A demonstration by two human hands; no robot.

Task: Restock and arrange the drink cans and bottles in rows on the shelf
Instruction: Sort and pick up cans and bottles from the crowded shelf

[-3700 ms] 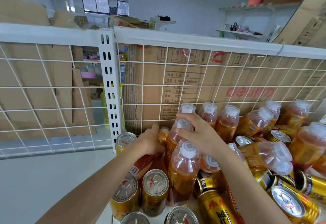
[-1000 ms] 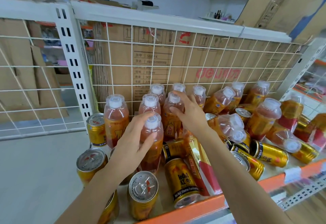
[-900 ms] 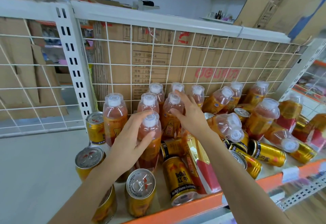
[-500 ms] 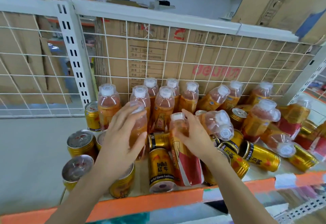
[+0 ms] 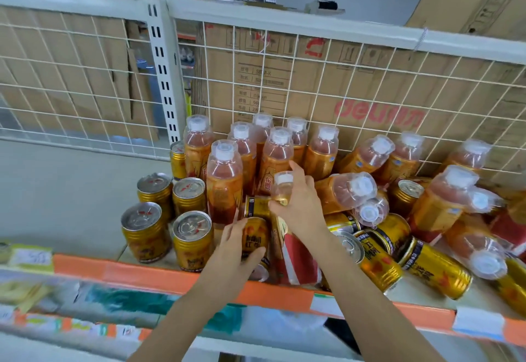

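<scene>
Now R hand (image 5: 300, 209) grips bottle (image 5: 299, 259), L hand (image 5: 232, 256) holds can (image 5: 255, 237).

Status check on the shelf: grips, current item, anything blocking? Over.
Both busy: left grip round toppled gold can, right grip round neck of lying bottle. Standing bottles close behind; toppled pile on right.

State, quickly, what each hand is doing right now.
Left hand: closed around a gold can lying on its side.
Right hand: closed around the neck of a tipped bottle.
</scene>
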